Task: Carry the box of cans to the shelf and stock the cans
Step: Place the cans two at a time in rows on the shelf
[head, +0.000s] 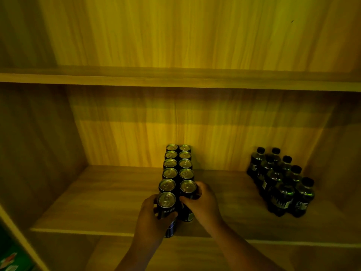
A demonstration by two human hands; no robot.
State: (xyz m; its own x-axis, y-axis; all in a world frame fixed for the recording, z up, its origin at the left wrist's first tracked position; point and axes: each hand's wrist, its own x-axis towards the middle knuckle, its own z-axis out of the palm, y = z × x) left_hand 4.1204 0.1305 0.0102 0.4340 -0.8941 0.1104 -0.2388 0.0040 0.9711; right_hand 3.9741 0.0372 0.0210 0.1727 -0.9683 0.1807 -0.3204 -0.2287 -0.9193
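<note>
I see my left hand [150, 216] gripping the front can [166, 204] and my right hand [201, 202] gripping its neighbour [188, 189], heading 2 rows [176, 165] on the shelf [97, 192].

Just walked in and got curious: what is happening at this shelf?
A person is stocking drink cans on a wooden shelf. The cans stand in two rows running toward the back. The left hand grips the front can of the left row, and the right hand holds the front can of the right row. To the right sits a cluster of dark bottles. No box is in view.
</note>
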